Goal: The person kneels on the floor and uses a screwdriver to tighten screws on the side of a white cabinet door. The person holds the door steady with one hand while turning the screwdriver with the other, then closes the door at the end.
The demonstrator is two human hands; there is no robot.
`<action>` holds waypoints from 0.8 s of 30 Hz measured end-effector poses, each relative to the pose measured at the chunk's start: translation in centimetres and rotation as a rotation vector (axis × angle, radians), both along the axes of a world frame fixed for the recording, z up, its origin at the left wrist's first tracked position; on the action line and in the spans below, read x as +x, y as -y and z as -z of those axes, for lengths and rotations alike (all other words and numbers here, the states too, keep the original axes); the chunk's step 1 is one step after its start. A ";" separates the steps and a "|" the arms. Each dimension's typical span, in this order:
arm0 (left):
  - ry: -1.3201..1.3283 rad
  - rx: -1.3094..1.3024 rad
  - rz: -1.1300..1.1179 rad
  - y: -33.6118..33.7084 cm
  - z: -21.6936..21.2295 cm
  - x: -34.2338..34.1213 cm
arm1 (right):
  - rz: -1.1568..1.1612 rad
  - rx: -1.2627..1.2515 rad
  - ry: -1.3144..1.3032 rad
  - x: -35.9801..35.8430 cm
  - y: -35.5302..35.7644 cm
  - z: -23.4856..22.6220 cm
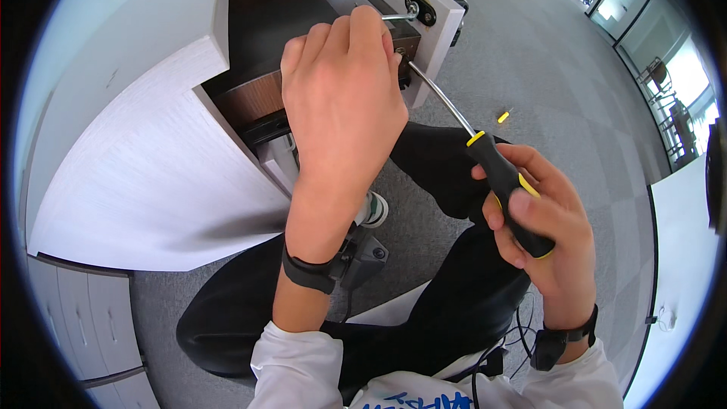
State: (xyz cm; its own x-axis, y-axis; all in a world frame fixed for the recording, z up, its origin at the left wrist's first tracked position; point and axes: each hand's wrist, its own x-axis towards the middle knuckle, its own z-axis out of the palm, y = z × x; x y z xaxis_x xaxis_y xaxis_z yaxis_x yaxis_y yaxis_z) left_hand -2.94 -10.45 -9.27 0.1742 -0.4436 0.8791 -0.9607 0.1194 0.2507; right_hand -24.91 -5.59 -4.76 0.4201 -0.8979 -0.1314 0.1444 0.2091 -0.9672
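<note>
My right hand [547, 216] grips the black and yellow handle of a screwdriver [447, 102]. Its steel shaft slants up and left, and the tip meets the dark end of the drawer side [407, 47], just behind the pale drawer front [439, 34]. Close by that tip, my left hand [344, 79] is closed over the drawer's edge, its fingertips mostly hidden, so what they pinch cannot be made out. A thin metal rod runs from beside its knuckles to a black lock fitting [420, 10] on the inner face of the front. The drawer [276, 11] is pulled out, dark inside.
A white cabinet [151, 159] stands to the left. On the grey carpet [598, 144], right of the drawer, lies a small yellow-handled tool [503, 117]. My legs in black trousers [447, 288] are bent below the drawer. Black cables [522, 329] hang near my right wrist.
</note>
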 end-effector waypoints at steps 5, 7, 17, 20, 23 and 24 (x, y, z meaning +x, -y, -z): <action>0.000 0.005 -0.007 -0.1 0.0 -0.1 | -0.001 -0.353 -0.413 -0.7 -1.2 -0.8; 0.001 0.010 -0.012 -0.2 -0.1 -0.2 | 0.131 -0.718 -0.583 -0.4 -1.3 0.5; -0.029 0.057 0.000 -0.6 -0.5 -0.2 | 0.259 -1.240 -0.625 -1.3 -1.5 3.5; -0.030 0.082 -0.010 -0.7 -0.5 -0.3 | 0.254 -1.242 -0.620 -1.6 -1.5 3.4; -0.038 0.101 -0.018 -0.8 -0.6 -0.4 | 0.255 -1.251 -0.592 -1.4 -1.3 3.7; -0.040 0.106 -0.016 -0.9 -0.7 -0.4 | 0.258 -1.263 -0.585 -1.4 -1.1 3.8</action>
